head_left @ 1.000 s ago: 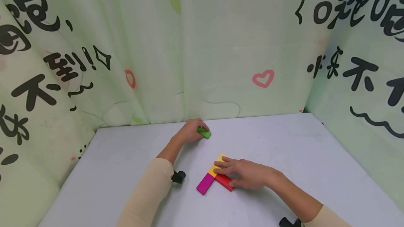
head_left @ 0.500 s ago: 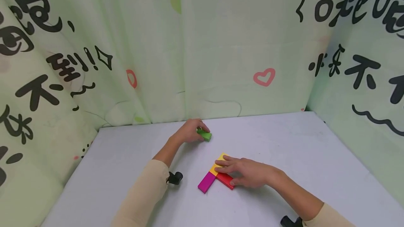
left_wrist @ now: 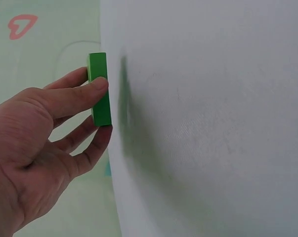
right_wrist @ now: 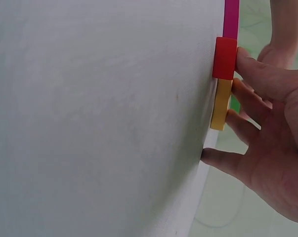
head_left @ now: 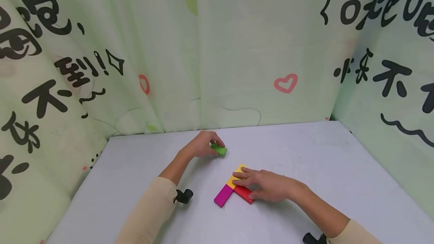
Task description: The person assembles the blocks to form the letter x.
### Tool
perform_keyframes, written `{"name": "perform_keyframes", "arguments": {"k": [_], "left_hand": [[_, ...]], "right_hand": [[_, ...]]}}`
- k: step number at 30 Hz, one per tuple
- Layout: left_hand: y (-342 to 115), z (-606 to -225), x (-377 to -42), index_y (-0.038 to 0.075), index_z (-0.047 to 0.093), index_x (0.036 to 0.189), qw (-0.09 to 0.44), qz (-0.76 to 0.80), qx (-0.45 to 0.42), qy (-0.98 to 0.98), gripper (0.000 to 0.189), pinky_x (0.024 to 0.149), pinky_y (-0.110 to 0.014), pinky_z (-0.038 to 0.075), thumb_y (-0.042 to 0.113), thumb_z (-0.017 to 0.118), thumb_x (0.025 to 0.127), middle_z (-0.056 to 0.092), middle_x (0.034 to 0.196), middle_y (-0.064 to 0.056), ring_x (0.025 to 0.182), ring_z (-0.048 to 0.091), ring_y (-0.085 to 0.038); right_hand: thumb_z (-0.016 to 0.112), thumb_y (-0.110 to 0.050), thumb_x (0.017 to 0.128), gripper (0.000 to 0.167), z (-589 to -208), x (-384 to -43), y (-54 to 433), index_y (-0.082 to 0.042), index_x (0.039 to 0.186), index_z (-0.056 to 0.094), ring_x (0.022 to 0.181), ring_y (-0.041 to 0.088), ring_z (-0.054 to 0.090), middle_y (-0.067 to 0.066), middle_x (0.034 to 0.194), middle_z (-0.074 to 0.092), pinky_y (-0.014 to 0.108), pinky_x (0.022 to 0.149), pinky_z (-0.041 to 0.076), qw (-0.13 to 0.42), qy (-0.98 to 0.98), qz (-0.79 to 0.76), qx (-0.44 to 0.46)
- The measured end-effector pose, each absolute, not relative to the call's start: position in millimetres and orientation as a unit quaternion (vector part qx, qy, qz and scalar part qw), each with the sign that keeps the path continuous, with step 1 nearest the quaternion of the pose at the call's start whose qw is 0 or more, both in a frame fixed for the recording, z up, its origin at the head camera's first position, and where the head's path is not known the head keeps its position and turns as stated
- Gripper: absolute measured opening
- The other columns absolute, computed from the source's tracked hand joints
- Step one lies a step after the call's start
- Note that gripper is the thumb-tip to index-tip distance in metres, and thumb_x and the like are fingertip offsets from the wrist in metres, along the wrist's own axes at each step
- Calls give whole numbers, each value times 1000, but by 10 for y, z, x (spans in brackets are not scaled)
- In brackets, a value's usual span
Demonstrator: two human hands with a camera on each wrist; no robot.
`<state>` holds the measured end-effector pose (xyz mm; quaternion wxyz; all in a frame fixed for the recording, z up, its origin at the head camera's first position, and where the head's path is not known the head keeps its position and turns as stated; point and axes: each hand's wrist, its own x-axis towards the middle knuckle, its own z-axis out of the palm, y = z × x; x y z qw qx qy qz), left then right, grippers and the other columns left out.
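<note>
My left hand (head_left: 203, 144) pinches a green block (head_left: 219, 150) near the far edge of the table. In the left wrist view the thumb lies along the face of the green block (left_wrist: 100, 94), and a gap shows between the block and its shadow. My right hand (head_left: 271, 185) rests on a yellow block (head_left: 231, 182) and a red block (head_left: 243, 194); its thumb touches the red one and its fingers lie over the yellow one, partly hiding it. A magenta block (head_left: 223, 196) continues the line from the yellow block, with the red block branching off beside them.
The blocks lie on a white table (head_left: 291, 150). A pale green curtain (head_left: 234, 48) with black lettering encloses the back and both sides. Black wrist devices sit at the left wrist (head_left: 184, 196) and the right wrist (head_left: 313, 238).
My left hand has come slightly nearer and lower with the green block. The right hand stays on the blocks, which keep their arrangement. The whole head view has shifted a little.
</note>
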<state>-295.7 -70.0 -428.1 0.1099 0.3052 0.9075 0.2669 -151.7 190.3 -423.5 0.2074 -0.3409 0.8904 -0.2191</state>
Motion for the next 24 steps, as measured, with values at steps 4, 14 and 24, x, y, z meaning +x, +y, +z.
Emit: {"name": "perform_keyframes", "arguments": {"k": [4, 14, 24], "left_hand": [[-726, -4290, -2919, 17, 82, 113, 111, 270, 307, 906, 27, 97, -36, 56, 7, 83, 88, 73, 112, 3, 109, 64, -17], [-777, -4256, -2799, 18, 81, 112, 123, 266, 318, 902, 27, 97, -35, 56, 8, 84, 87, 72, 112, 3, 110, 65, -17], [-794, -4247, -2665, 17, 81, 111, 141, 262, 345, 890, 27, 96, -34, 57, 7, 85, 86, 72, 111, 3, 108, 65, -16]], "right_hand": [[70, -18, 99, 58, -4240, -1513, 1900, -25, 154, 53, 160, 33, 24, -6, 166, 41, 55, 117, 42, 210, 892, -219, -337], [71, -17, 98, 59, -4231, -1511, 1903, -26, 154, 54, 160, 33, 25, -6, 166, 41, 58, 117, 41, 208, 892, -218, -338], [70, -16, 99, 59, -4242, -1516, 1903, -27, 154, 53, 160, 33, 25, -7, 166, 42, 58, 118, 40, 202, 892, -221, -340]]}}
